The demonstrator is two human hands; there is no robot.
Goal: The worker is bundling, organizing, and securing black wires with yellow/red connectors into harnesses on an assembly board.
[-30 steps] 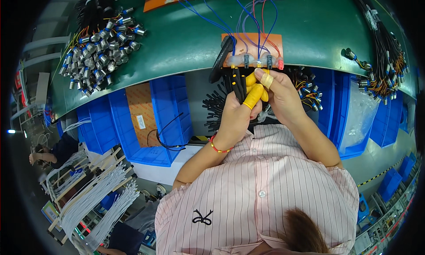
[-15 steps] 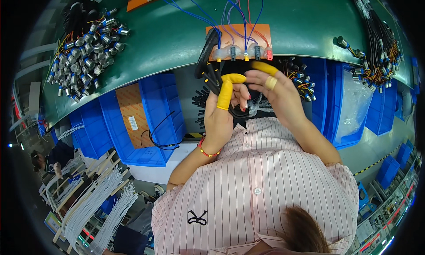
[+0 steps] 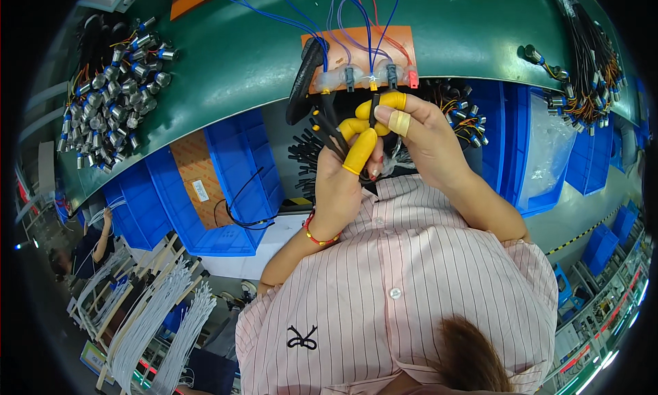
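Both my hands meet below an orange board (image 3: 399, 45) at the bench edge. Yellow finger cots cover some fingertips, and a beige tape strip is around one right finger. My right hand (image 3: 433, 140) pinches a short black cable end (image 3: 374, 110) that points up at a yellow connector (image 3: 373, 84) on the board. Just under it, my left hand (image 3: 340, 189) is closed on the same cable, with more black cables (image 3: 330, 127) fanning out beside its fingers, some yellow-tipped. Grey connectors (image 3: 392, 75) and a red connector (image 3: 412, 78) sit along the board's front edge, wired in blue, purple and red.
On the green bench (image 3: 226, 66) lies a heap of silver cylindrical parts (image 3: 127, 86) at left. Black cables with orange wires (image 3: 593, 73) are bundled at right. Blue bins (image 3: 240, 162) stand below the edge. Another person's arm (image 3: 103, 237) shows at far left.
My right hand has closed on the black cable end, now upright below the yellow connector. My left fingers have come together beneath it. The whole view has shifted slightly.
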